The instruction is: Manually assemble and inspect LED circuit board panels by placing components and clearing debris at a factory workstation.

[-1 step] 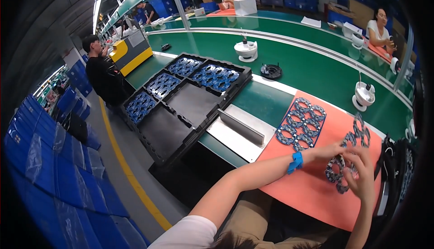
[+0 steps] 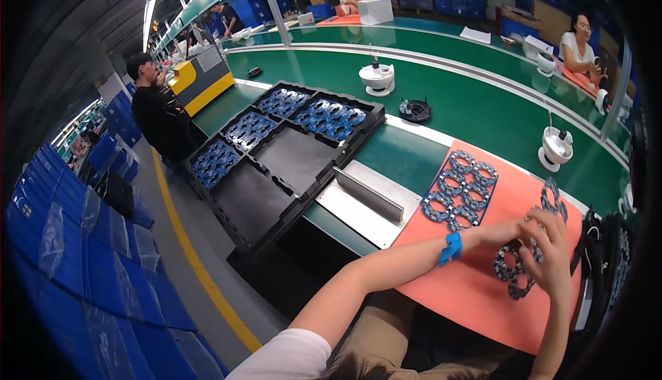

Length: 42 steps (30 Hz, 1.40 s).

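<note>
ring panels [image 2: 460, 190]: 3 | black trays [image 2: 276, 166]: 6 | white stands [image 2: 376, 78]: 2

Both hands meet over the right part of the orange mat [image 2: 476, 290]. The left hand [image 2: 507, 232], with a blue wrist strap [image 2: 452, 247], and the right hand [image 2: 552, 259] grip a dark panel of rings [image 2: 514, 270] between them, fingers closed on it. A second panel [image 2: 460, 190] lies flat near the mat's far edge, apart from the hands. Left of the mat sits a steel plate [image 2: 369, 204], then black trays [image 2: 276, 152] at the bench's left end, some holding blue panels. A white holder [image 2: 555, 149] stands on the green belt beyond the mat.
</note>
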Each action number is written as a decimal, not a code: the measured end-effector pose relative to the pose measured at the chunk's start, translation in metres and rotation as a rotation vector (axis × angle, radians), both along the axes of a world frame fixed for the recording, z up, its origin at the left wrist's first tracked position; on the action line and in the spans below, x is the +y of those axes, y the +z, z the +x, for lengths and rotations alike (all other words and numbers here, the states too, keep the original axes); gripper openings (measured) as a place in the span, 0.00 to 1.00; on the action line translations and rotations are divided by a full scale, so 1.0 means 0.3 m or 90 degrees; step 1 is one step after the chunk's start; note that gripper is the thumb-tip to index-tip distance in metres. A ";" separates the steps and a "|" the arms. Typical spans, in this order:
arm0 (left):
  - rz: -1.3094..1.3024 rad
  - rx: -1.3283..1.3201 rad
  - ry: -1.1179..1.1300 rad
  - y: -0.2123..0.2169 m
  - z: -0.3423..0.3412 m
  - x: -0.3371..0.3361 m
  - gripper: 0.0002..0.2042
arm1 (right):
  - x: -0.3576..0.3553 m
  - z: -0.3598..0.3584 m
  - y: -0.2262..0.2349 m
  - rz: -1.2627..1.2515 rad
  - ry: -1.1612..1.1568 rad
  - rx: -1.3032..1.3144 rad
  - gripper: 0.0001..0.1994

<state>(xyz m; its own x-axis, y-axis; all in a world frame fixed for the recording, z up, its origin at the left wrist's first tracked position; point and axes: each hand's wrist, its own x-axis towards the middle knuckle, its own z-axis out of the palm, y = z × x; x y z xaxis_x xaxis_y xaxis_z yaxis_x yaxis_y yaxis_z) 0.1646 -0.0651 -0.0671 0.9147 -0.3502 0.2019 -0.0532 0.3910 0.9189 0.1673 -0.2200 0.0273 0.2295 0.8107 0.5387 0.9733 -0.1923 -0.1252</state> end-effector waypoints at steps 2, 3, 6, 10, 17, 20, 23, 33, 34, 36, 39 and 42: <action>-0.080 0.068 -0.055 0.050 -0.050 -0.006 0.12 | 0.066 0.056 0.010 -0.052 0.026 -0.110 0.23; -0.077 0.064 -0.050 0.036 -0.045 0.008 0.12 | 0.099 0.075 0.013 -0.073 0.062 -0.123 0.22; -0.232 0.273 -0.064 0.053 -0.025 0.001 0.12 | 0.096 0.146 -0.061 -0.016 0.035 0.025 0.17; -0.390 0.258 -0.164 0.015 0.007 0.000 0.19 | 0.060 0.213 -0.137 0.089 -0.049 -0.046 0.11; -0.308 0.193 -0.088 0.066 -0.008 0.071 0.25 | 0.011 0.275 -0.125 0.163 -0.233 -0.042 0.18; -0.058 0.052 -0.030 0.068 -0.004 0.069 0.29 | -0.005 0.269 -0.093 0.179 -0.325 -0.075 0.20; 0.116 0.030 0.084 0.057 0.000 0.059 0.29 | -0.019 0.255 -0.062 0.146 -0.280 -0.105 0.19; 0.120 -0.052 0.152 0.004 0.037 0.070 0.24 | -0.074 0.248 -0.027 0.003 -0.129 -0.123 0.13; 0.208 -0.104 0.205 0.008 0.038 0.071 0.20 | -0.084 0.245 -0.021 -0.008 -0.138 -0.135 0.12; 0.198 -0.133 0.276 0.051 0.001 0.041 0.13 | -0.089 0.224 -0.009 -0.027 -0.154 -0.096 0.12; 0.236 -0.129 0.308 0.009 0.018 0.053 0.10 | -0.068 0.156 0.029 -0.098 -0.209 -0.054 0.14; 0.381 -0.135 0.358 0.027 0.000 0.077 0.12 | -0.040 0.151 -0.004 -0.146 -0.240 -0.118 0.14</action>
<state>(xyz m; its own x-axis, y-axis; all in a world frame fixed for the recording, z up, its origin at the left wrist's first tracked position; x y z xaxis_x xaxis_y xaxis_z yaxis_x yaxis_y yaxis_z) 0.1646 -0.0419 -0.0589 0.9483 0.0429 0.3144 -0.2887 -0.2942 0.9111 0.2126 -0.2319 0.0263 0.4476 0.7923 0.4147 0.8324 -0.5386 0.1305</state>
